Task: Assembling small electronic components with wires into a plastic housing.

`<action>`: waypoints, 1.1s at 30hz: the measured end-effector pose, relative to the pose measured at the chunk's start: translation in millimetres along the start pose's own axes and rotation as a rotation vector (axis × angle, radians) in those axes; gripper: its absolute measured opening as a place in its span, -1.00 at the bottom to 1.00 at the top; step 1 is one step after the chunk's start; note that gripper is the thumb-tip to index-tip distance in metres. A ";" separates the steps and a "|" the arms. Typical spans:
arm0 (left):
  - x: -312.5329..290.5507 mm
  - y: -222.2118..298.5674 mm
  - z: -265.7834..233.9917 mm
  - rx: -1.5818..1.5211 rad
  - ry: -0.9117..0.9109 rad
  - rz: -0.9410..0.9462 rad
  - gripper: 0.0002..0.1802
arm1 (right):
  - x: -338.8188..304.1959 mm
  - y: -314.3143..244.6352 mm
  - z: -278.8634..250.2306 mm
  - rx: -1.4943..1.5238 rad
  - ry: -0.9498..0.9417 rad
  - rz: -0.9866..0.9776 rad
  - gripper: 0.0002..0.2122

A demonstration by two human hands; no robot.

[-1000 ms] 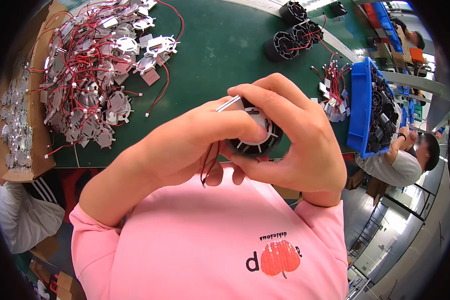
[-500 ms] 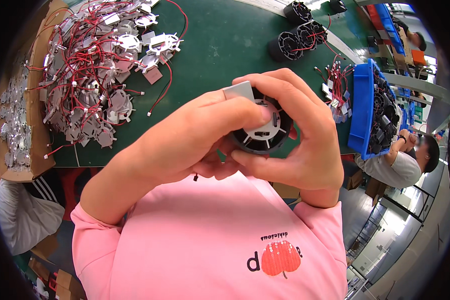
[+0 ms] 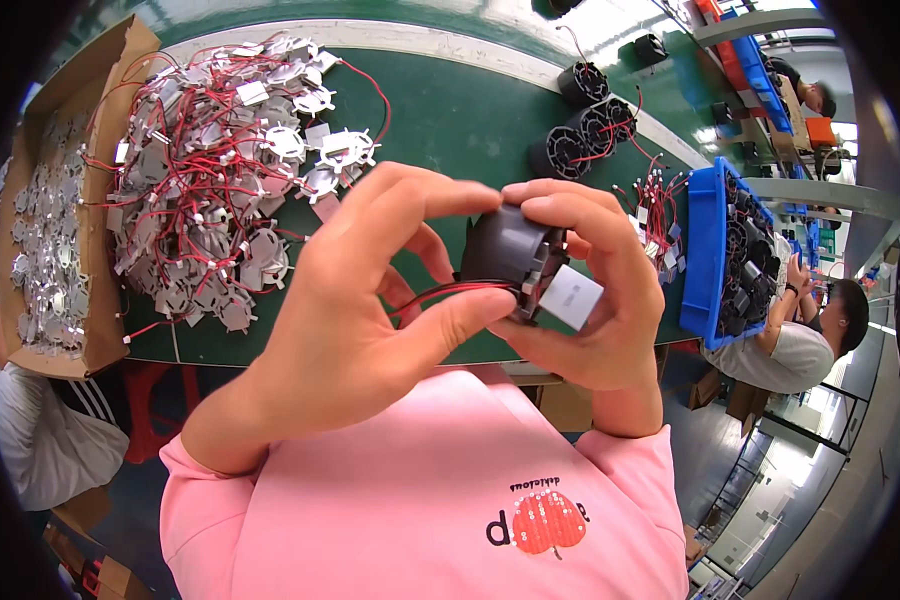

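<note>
Above my lap, a round black plastic housing point(image 3: 505, 245) lies tipped on its side between my two hands. My left hand point(image 3: 355, 280) pinches it with the fingertips on its upper edge and the thumb low down by the red and black wires point(image 3: 455, 288). Those wires run along the housing's lower side toward my left palm. My right hand point(image 3: 615, 300) wraps round the other end, fingers on top and thumb underneath. A flat pale grey rectangular piece point(image 3: 571, 297) sticks out at that end, beside my right palm. The housing's end face is mostly hidden.
At left on the green table point(image 3: 440, 110) lies a heap of white spoked discs with red wires point(image 3: 210, 180), beside a cardboard box point(image 3: 120, 200) of similar discs. Several black housings point(image 3: 560, 152), a wire bundle point(image 3: 660, 215) and a blue bin point(image 3: 705, 250) are at right. Co-workers sit on both sides.
The housing has been turned from face-up onto its side. My left thumb has left the white disc for the wires, and the left fingers have moved to the upper edge. The view has shifted slightly.
</note>
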State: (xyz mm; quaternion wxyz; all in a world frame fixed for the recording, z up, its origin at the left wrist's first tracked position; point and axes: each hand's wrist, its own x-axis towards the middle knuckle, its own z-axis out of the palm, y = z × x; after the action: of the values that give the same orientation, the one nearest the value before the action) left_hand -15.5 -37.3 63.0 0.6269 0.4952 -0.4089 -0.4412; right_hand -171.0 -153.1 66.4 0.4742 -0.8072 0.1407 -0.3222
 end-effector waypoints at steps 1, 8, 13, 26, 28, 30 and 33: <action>-1.2 2.0 -6.1 0.108 -0.020 0.037 -0.71 | -1.7 -3.0 -1.5 -0.044 -0.023 0.035 -0.37; -5.2 -5.4 -21.2 0.723 0.005 0.408 -0.72 | -1.0 -13.8 4.3 -0.289 -0.039 0.046 -0.38; -2.1 6.0 -11.3 0.770 0.109 0.580 -0.79 | 4.6 -22.7 11.3 -0.464 -0.093 0.030 -0.36; -9.6 10.6 -20.7 0.605 0.310 0.621 -0.75 | 84.4 6.9 4.9 -0.621 -0.131 -0.102 -0.46; -19.8 22.6 -31.0 0.378 0.289 0.724 -0.66 | 133.4 24.8 7.0 -0.704 -0.102 -0.094 -0.46; -28.5 31.0 -40.0 0.260 0.233 0.840 -0.58 | 177.5 61.5 11.0 -0.767 -0.100 -0.122 -0.46; -38.6 37.8 -53.1 0.124 0.210 0.946 -0.62 | 228.9 108.3 41.8 -0.991 -0.316 -0.035 -0.50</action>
State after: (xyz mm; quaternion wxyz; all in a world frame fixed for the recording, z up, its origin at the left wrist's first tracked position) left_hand 29.9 18.0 87.9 0.7657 0.3335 -0.5492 -0.0305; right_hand 37.1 -302.2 47.9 0.0450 -0.9758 0.1897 -0.0992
